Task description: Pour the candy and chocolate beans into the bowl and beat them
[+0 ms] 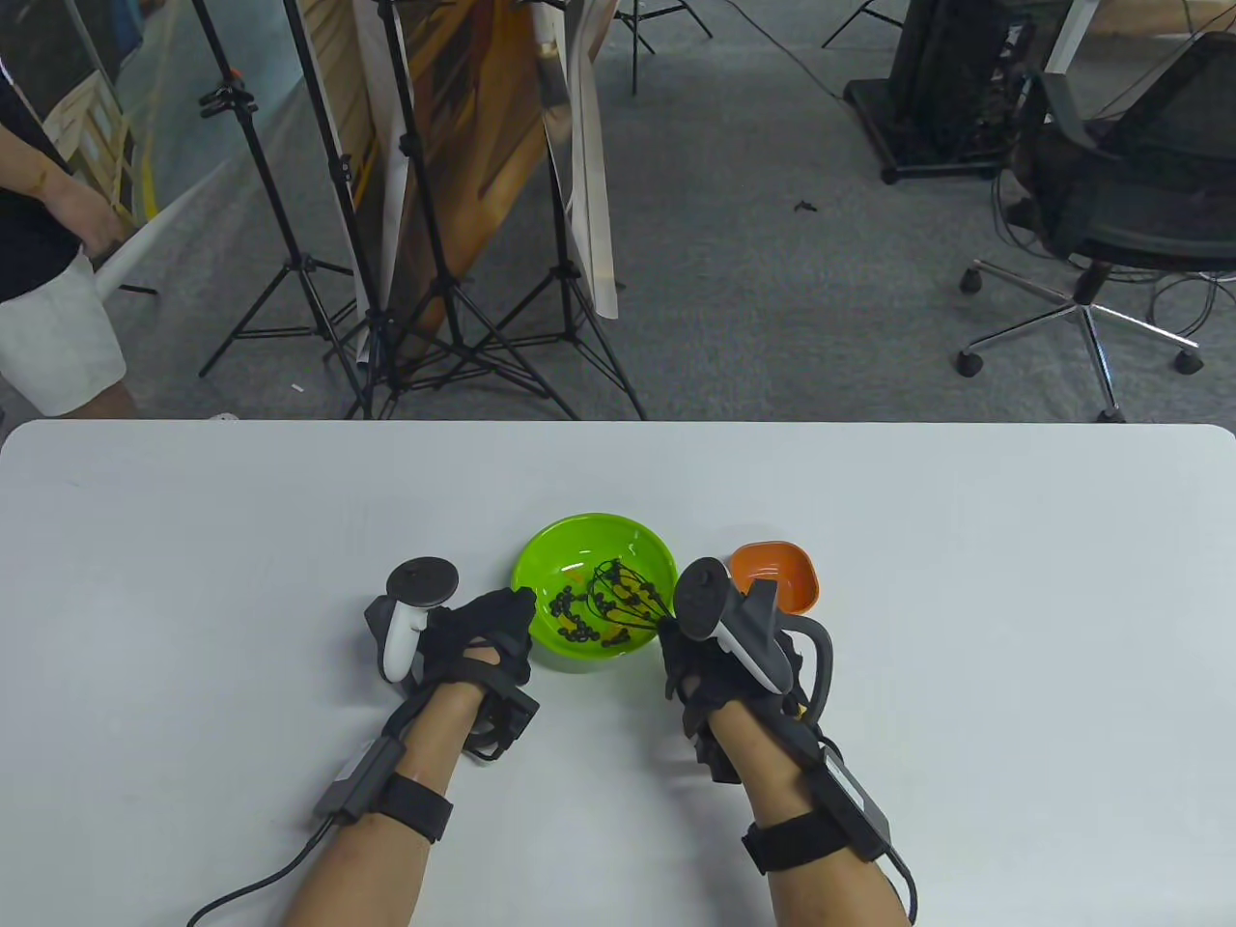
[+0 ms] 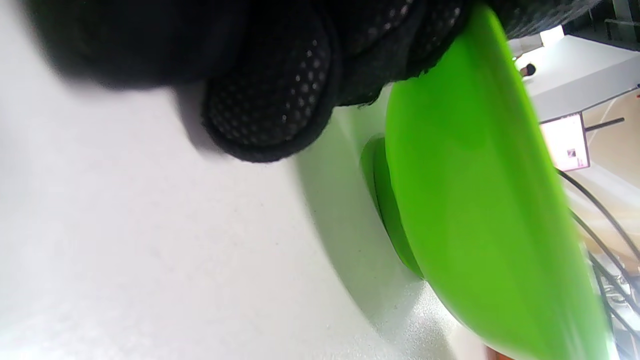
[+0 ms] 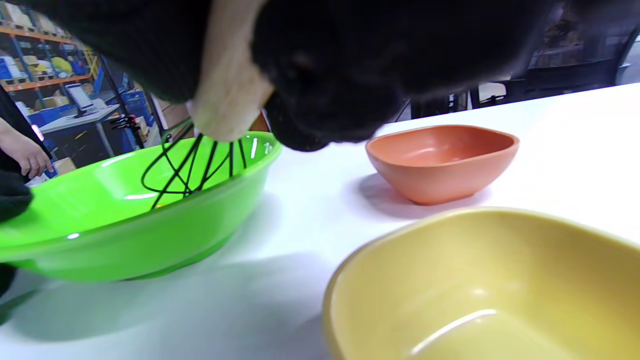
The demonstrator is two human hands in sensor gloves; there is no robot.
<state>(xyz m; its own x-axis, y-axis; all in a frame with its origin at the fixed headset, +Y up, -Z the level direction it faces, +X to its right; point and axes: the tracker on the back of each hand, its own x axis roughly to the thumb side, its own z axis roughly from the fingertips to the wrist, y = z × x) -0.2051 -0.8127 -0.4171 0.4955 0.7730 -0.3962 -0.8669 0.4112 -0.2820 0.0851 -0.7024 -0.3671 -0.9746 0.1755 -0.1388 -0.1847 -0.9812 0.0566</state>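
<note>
Both forearms enter from the near edge of the white table [image 1: 193, 541], and the green bowl [image 1: 594, 589] sits between the two hands. Left of the bowl, the left hand [image 1: 483, 632] lies on the table with its gloved fingertips against the bowl's left rim; in the left wrist view the fingers [image 2: 270, 115] press on the outer green wall [image 2: 475, 200], though whether they curl over the rim is hard to make out. Its tracker [image 1: 410, 613] sticks out on the far-left side of that hand.

Inside the bowl lie dark chocolate beans [image 1: 575, 618] with a few orange bits among them, too small to tell apart. A black wire whisk [image 1: 623, 594] stands in the bowl's right half, its wires among the beans.

Right of the bowl, the right hand [image 1: 700, 666] is closed around the whisk's pale handle [image 3: 227, 95], which the tracker [image 1: 729, 618] hides from above. Beyond that hand, just right of the bowl, stands an orange bowl [image 1: 784, 572], partly covered by the tracker. A yellow bowl [image 3: 480, 285] appears only in the right wrist view, nearer than the orange one and cut off by the frame.
</note>
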